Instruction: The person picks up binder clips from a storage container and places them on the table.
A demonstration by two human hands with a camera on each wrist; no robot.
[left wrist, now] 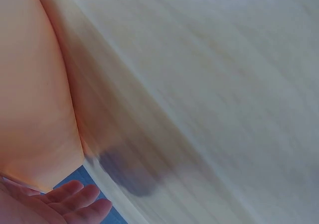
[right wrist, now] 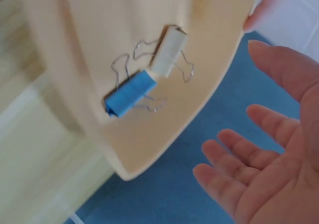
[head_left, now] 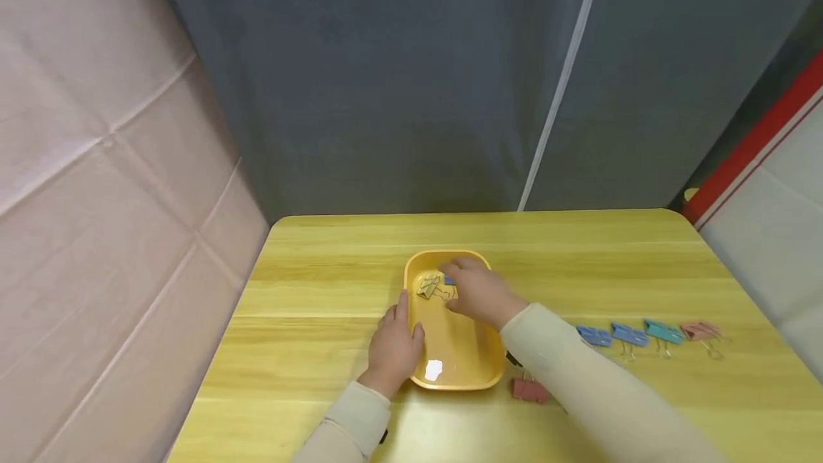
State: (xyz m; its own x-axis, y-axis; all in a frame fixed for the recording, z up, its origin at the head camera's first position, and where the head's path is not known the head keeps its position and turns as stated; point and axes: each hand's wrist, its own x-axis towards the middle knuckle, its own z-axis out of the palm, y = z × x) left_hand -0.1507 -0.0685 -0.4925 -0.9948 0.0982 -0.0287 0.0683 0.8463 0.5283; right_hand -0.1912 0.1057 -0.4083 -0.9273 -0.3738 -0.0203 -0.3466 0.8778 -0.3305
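Note:
A yellow plastic tray [head_left: 453, 349] stands on the wooden table. Inside its far end lie a pale yellow binder clip [head_left: 429, 286] and a blue binder clip [right wrist: 130, 93], side by side with their wire handles spread. My left hand [head_left: 393, 341] holds the tray's left side, thumb over the rim and fingers along the outer wall. Above the tray's far right part hovers my right hand [head_left: 479, 293], fingers apart and nothing in them; it partly hides the blue clip in the head view. The right wrist view shows this palm [right wrist: 279, 169] apart from both clips.
Right of the tray, a red binder clip [head_left: 529, 390] lies near my right sleeve. Farther right is a row of clips: blue [head_left: 594, 336], another blue [head_left: 629, 335], teal [head_left: 664, 331] and pink [head_left: 701, 331]. A dark curtain [head_left: 386, 91] hangs behind the table [head_left: 308, 334].

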